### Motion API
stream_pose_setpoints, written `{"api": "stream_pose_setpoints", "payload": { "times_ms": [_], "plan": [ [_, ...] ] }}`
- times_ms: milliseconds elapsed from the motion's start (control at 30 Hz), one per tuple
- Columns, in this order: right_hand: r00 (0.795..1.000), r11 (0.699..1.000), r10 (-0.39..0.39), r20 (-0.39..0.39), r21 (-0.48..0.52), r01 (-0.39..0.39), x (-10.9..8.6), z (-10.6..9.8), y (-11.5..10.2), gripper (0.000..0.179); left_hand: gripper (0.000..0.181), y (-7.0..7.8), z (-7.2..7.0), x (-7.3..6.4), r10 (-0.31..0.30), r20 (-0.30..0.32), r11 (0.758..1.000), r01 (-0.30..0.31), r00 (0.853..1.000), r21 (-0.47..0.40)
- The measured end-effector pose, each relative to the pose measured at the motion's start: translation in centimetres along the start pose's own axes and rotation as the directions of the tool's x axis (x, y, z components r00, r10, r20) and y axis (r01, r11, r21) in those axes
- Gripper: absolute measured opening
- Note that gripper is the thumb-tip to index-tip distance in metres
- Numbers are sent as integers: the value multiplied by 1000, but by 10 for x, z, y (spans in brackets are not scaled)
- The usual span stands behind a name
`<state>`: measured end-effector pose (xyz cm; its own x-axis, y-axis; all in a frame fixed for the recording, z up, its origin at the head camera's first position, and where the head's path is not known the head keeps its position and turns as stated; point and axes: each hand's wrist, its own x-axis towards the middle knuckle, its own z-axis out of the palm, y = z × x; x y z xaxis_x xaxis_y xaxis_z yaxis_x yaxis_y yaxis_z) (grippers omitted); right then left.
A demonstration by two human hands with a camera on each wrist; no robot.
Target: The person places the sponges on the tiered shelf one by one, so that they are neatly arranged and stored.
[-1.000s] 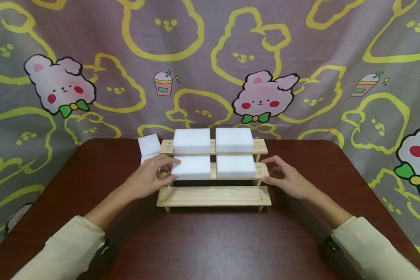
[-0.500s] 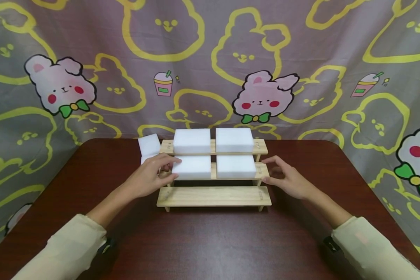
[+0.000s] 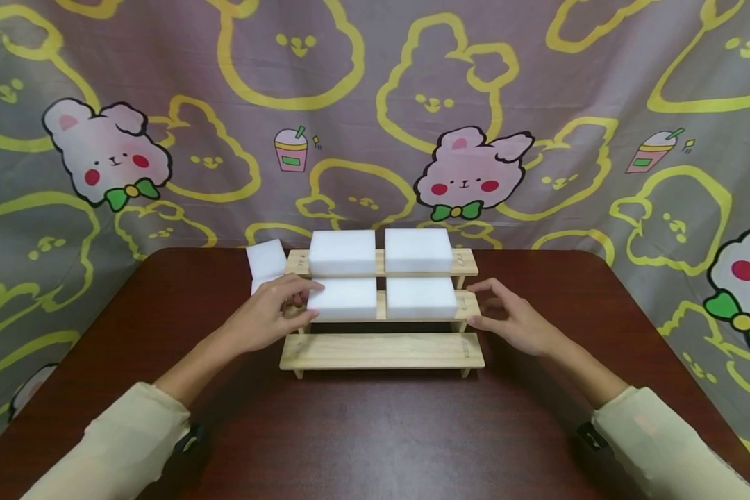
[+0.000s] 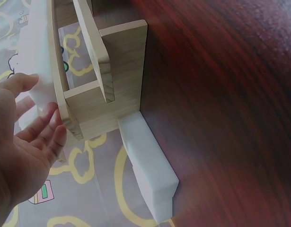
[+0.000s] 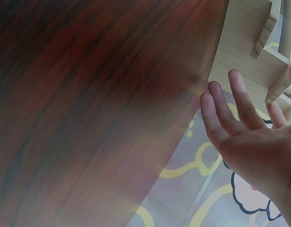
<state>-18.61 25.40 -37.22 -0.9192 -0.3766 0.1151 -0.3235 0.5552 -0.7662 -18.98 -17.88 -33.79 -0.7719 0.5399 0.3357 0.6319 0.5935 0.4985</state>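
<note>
A three-step wooden rack (image 3: 381, 351) stands on the table. White foam blocks lie on its upper steps, two on the top and two on the middle one. At the middle step's left end my left hand (image 3: 265, 312) holds the left foam block (image 3: 342, 298), thumb at its front and index finger over its back corner. The left wrist view shows this hand (image 4: 29, 137) with its other fingers bent beside the step's end. My right hand (image 3: 519, 319) holds that step's right end between thumb and index finger; in the right wrist view the hand's (image 5: 254, 137) other fingers stretch out free.
Beside the rack's left rear, more white foam pieces (image 3: 267, 258) lean on the table, partly hidden by my left hand. Two further foam blocks (image 3: 342, 251) sit on the top step. A patterned cloth (image 3: 362, 132) hangs behind the brown table (image 3: 381, 437).
The left foam block on the middle step has shifted very slightly to the right with my left hand. My right hand stays where it was.
</note>
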Motion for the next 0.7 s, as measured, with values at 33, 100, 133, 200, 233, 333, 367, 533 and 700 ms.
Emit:
{"api": "stream_pose_setpoints", "payload": {
  "times_ms": [33, 100, 133, 200, 233, 333, 367, 533, 700],
  "plan": [
    [1000, 1000, -2, 0, 1, 2, 0, 0, 0, 48, 31, 0, 0, 0, 2, -2, 1000, -2, 1000, -1],
    [1000, 1000, -1, 0, 3, 1, 0, 0, -1, 48, 32, -1, 0, 0, 6, -5, 1000, -6, 1000, -1],
    [1000, 1000, -2, -1, 3, 2, 0, 0, -1, 48, 32, -1, 0, 1, 8, -5, 1000, -8, 1000, -4],
    [1000, 1000, -4, 0, 5, 4, 0, -1, -1, 48, 32, -2, 0, 1, 13, -5, 1000, -13, 1000, -13],
    [1000, 1000, -4, 0, 5, 4, 0, 0, -1, 48, 32, -2, 0, 1, 17, -4, 1000, -17, 1000, -20],
    [1000, 1000, -5, -1, 7, 5, -1, 0, 0, 48, 32, -4, 0, 2, 27, -3, 999, -27, 1000, -39],
    [1000, 1000, -4, -1, 7, 4, -1, 0, 0, 48, 33, -5, 0, 2, 30, -4, 999, -30, 1000, -41],
    [1000, 1000, -8, -2, 11, 8, -1, 0, 0, 48, 35, -10, -4, -1, 51, -65, 998, -54, 997, -34],
    [1000, 1000, -6, -8, 1, 6, 0, -1, 0, 48, 26, -20, -17, -6, 48, -222, 999, -44, 974, 24]
  ]
}}
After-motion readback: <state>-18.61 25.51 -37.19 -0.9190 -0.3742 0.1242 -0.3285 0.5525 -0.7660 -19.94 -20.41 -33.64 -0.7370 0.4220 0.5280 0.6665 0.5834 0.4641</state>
